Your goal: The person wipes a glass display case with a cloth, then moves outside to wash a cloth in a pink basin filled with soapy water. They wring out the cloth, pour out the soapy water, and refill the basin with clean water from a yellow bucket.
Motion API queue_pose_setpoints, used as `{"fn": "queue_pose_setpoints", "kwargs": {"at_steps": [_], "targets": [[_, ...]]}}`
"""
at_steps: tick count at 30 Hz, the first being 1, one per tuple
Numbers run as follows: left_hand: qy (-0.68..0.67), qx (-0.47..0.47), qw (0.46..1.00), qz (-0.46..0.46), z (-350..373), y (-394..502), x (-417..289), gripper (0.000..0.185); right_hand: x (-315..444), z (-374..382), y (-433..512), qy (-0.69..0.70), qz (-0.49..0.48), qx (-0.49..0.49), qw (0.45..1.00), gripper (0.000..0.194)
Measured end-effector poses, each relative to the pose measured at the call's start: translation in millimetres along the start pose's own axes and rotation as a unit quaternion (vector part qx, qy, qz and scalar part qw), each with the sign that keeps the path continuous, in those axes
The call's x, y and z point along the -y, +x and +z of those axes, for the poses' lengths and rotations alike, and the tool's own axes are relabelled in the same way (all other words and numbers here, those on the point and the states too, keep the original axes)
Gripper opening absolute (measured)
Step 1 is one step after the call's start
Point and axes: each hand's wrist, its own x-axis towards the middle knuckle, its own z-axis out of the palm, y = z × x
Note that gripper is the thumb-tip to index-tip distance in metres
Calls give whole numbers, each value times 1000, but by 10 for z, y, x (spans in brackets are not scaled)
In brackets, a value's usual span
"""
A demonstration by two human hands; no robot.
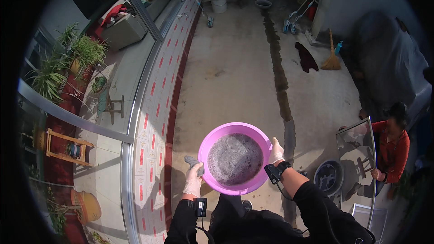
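Observation:
A pink plastic basin point(234, 191) is held up in front of my body, with foamy grey water point(235, 159) in it. My left hand point(193, 181), in a pale thin glove, grips the left rim and also has a grey cloth point(194, 162) pinched against it. On the opposite side, my right hand point(277, 151) wears the same kind of glove and holds the right rim. The fingers under the basin are hidden.
At right, a person in red point(393, 149) holds a framed screen point(373, 162) near a grey basin point(317, 179). A tiled wall point(149, 132) with windows runs along the left. Farther off are a straw broom point(331, 62), a white bucket point(218, 4) and several mops point(288, 26).

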Motion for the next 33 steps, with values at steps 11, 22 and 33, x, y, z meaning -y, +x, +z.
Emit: {"fn": "queue_pose_setpoints", "kwargs": {"at_steps": [11,22,33], "targets": [[123,135,983,-8,3627,2742,-2298,45,3065,2257,1402,183,-4,-22,983,49],[175,173,969,-13,7620,4964,-4347,40,6250,4539,4028,230,-46,9,972,51],[203,221,954,22,11386,6806,-6250,39,9285,6571,5913,290,-41,-102,951,54]]}}
